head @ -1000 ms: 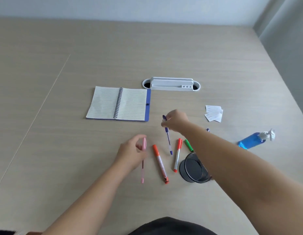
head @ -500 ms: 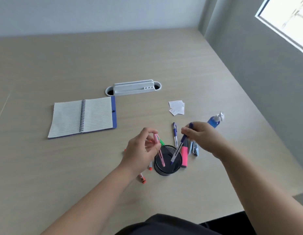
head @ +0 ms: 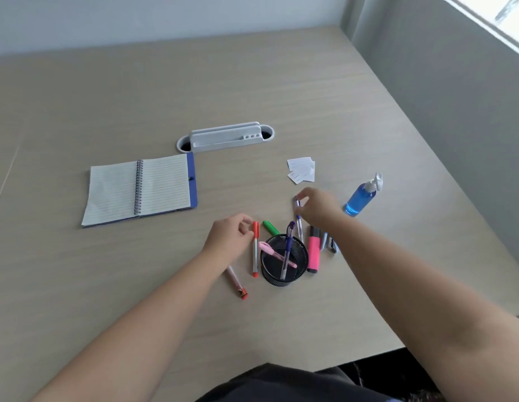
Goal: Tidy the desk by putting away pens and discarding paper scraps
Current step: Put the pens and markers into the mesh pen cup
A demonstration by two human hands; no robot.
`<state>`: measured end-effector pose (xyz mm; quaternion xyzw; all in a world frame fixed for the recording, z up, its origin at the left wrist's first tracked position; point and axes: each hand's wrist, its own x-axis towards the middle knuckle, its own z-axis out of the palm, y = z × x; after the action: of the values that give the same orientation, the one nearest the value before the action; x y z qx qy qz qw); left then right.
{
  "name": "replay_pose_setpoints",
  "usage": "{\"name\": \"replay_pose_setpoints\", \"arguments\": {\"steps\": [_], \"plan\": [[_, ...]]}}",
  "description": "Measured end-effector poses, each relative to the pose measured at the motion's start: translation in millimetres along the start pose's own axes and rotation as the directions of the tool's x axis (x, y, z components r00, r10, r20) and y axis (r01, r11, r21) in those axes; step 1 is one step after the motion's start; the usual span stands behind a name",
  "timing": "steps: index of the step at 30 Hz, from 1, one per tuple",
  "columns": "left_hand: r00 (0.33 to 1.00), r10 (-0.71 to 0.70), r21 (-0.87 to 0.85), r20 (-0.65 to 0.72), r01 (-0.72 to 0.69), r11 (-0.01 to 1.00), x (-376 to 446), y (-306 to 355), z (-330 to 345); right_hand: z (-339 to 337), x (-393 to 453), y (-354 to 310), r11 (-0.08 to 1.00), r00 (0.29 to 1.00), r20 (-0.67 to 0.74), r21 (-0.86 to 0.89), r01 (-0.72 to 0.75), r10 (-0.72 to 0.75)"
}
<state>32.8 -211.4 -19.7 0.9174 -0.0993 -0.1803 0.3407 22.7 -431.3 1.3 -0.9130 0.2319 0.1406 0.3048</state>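
Observation:
A black mesh pen cup [head: 293, 272] stands near the desk's front, holding a pink pen [head: 274, 252] and a purple pen [head: 288, 248]. My left hand [head: 229, 239] is just left of the cup, its fingertips pinching the cap end of a red marker [head: 255, 253] that lies on the desk. My right hand [head: 317, 207] is beyond the cup, thumb and fingers closed on a blue pen [head: 299, 220]. A green marker [head: 270, 227], a pink highlighter [head: 313, 250] and an orange-tipped marker [head: 237, 285] lie around the cup. Paper scraps [head: 302, 169] sit farther back.
An open spiral notebook [head: 162, 184] lies to the left. A white desk organiser [head: 223, 139] sits at the back. A blue spray bottle [head: 358, 200] lies right of my right hand. Small grey-blue items [head: 331, 244] rest beside the highlighter. The desk edge [head: 368, 356] runs close in front.
The pink and purple pens left my hands and now stand in the cup. My left hand moved to the red marker, my right hand back to the blue pen.

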Motion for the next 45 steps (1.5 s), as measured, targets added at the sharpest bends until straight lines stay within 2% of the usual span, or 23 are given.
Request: {"name": "replay_pose_setpoints", "arguments": {"steps": [3,7,9,11,14,17,20,22,23,27,30,32,33,35,37,39,41,43,45], "plan": [[0.985,-0.108,0.126,0.135,0.091,0.988,12.1,2.4,14.4,19.7,8.5,1.0,0.962,1.0,0.021,-0.272,-0.016,0.022],[0.975,-0.149,0.257,0.165,0.103,0.961,17.6,1.9,31.7,31.1,9.3,2.4,0.961,0.996,-0.042,-0.261,-0.088,0.08],[0.972,-0.181,0.222,0.151,0.145,0.964,17.8,3.3,33.0,30.5,12.1,7.4,0.983,0.989,-0.064,-0.116,-0.142,0.135],[0.968,-0.229,0.119,0.105,0.216,0.969,18.4,0.7,28.0,21.6,10.8,8.5,0.966,0.978,-0.057,0.175,-0.19,0.202],[0.961,-0.269,-0.195,0.058,0.275,0.941,10.6,-3.8,4.3,-2.6,-4.8,4.4,0.818,0.986,-0.008,0.56,-0.132,0.165],[0.971,-0.216,-0.485,0.105,0.24,0.841,-8.8,-0.8,-30.0,-26.2,-31.7,8.6,0.738,0.997,-0.025,0.674,-0.04,0.076],[0.99,-0.115,-0.562,0.081,0.14,0.815,-31.8,12.2,-56.3,-39.2,-59.9,19.1,0.657,0.999,-0.04,0.754,0.016,0.021],[1.0,-0.023,-0.522,0.02,0.03,0.853,-46.0,26.0,-61.2,-38.9,-76.4,20.3,0.634,0.999,-0.022,0.773,0.035,-0.029],[1.0,0.027,-0.475,-0.005,-0.026,0.88,-51.4,33.6,-58.5,-35.7,-82.5,19.2,0.661,0.999,-0.011,0.749,0.042,-0.052],[0.965,0.26,-0.241,-0.022,-0.257,0.936,-65.8,54.8,-26.2,-15.9,-94.9,12.3,0.874,0.989,-0.032,0.465,0.144,-0.147],[0.905,0.426,-0.002,-0.019,-0.426,0.905,-67.8,47.5,-9.4,-7.7,-93.7,15.6,0.921,0.983,-0.054,0.344,0.182,-0.174],[0.848,0.525,0.143,-0.075,-0.512,0.847,-65.3,37.0,-5.8,-7.6,-91.0,19.9,0.908,0.98,-0.097,0.371,0.197,-0.173],[0.837,0.534,0.158,-0.116,-0.516,0.842,-64.0,31.3,-6.0,-8.2,-88.1,22.4,0.887,0.98,-0.114,0.419,0.196,-0.163],[0.857,0.467,0.098,-0.218,-0.457,0.884,-60.4,17.3,-8.8,-8.2,-77.3,27.8,0.829,0.986,-0.137,0.537,0.154,-0.094],[0.917,0.278,-0.035,-0.287,-0.3,0.953,-55.8,1.3,-9.9,-3.9,-62.7,31.4,0.836,0.989,-0.145,0.543,0.083,-0.003],[0.958,0.043,-0.131,-0.284,-0.084,0.988,-47.1,-16.3,-7.3,4.5,-47.2,32.0,0.94,0.993,-0.115,0.337,0.052,-0.014],[0.966,-0.154,-0.101,-0.209,0.136,0.986,-39.2,-29.6,-1.9,14.7,-34.6,26.9,0.989,0.997,-0.01,0.125,0.082,-0.082],[0.959,-0.247,0.0,-0.138,0.249,0.968,-35.5,-35.2,5.5,26.2,-22.3,22.0,0.99,0.986,0.096,-0.024,0.139,-0.136],[0.957,-0.26,0.056,-0.125,0.269,0.962,-34.0,-33.1,11.5,37.2,-10.4,18.8,0.965,0.963,0.199,-0.15,0.213,-0.181]]}}
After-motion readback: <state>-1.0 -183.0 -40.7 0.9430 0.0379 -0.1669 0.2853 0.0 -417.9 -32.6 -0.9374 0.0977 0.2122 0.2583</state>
